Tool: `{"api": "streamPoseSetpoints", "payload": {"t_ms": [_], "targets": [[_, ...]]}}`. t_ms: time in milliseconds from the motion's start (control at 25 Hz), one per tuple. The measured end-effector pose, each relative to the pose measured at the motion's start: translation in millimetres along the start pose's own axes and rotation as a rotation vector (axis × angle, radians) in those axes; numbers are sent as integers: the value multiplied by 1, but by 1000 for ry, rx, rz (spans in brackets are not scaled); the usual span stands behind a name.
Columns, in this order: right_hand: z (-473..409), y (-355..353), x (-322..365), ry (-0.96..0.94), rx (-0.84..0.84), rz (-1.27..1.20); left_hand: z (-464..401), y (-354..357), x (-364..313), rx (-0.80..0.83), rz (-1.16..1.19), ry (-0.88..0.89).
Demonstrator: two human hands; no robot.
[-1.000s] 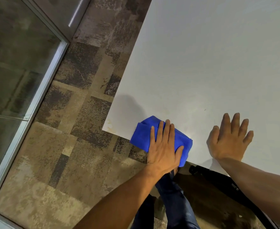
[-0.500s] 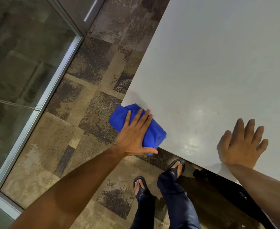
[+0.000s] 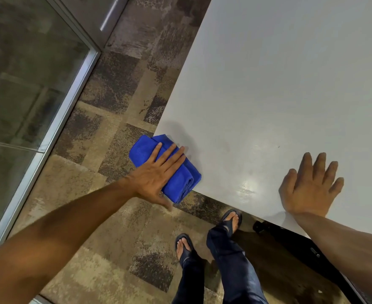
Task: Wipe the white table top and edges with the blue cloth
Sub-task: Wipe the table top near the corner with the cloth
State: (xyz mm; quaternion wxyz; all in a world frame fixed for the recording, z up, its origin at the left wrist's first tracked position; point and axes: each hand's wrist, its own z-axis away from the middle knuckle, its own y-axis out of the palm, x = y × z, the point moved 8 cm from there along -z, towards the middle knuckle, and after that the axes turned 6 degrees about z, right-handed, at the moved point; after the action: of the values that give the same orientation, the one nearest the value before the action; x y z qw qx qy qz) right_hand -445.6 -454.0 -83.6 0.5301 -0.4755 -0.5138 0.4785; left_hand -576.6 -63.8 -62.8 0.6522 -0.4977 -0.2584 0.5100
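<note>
The white table (image 3: pixel 279 88) fills the right side of the head view, its near-left corner pointing toward me. A folded blue cloth (image 3: pixel 180 181) covers that corner and hangs past the left edge. My left hand (image 3: pixel 158 174) lies flat on the cloth, fingers spread, pressing it against the corner. My right hand (image 3: pixel 310 185) rests flat on the table top near the front edge, fingers apart, holding nothing. A wet sheen shows on the table between the two hands.
Patterned brown carpet (image 3: pixel 106 194) lies left of and below the table. A glass wall with a metal frame (image 3: pixel 55 119) runs along the left. My legs and sandalled feet (image 3: pixel 215 244) stand at the table's front edge, beside a black table base (image 3: pixel 290 240).
My left hand has slid the cloth left along the front edge to the table's corner, where it now hangs over the side. The right hand has stayed flat on the table.
</note>
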Motion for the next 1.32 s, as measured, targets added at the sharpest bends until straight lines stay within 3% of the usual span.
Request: {"api": "streamPoseSetpoints", "payload": {"t_ms": [160,400,640,760,920,1080,1200,1320], "targets": [[-1,2,-1,-1,-11,-4,5,-1,10,56,-100,122],[-1,4,-3,-4,-11,2,23,-1,33,76,-167,101],[-1,2,-1,1,-16,-4,95,-5,94,190,-137,-49],[-1,2,0,-2,-22,3,135,-11,122,212,31,-271],[-1,3,-1,2,-19,10,141,-57,148,-143,398,-661],[-1,3,-1,3,-18,14,114,-102,136,-588,892,-881],[-1,2,-2,5,-15,14,65,-115,112,-775,1283,-861],[-1,2,-2,8,-7,13,-1,-121,75,-710,1521,-655]]}}
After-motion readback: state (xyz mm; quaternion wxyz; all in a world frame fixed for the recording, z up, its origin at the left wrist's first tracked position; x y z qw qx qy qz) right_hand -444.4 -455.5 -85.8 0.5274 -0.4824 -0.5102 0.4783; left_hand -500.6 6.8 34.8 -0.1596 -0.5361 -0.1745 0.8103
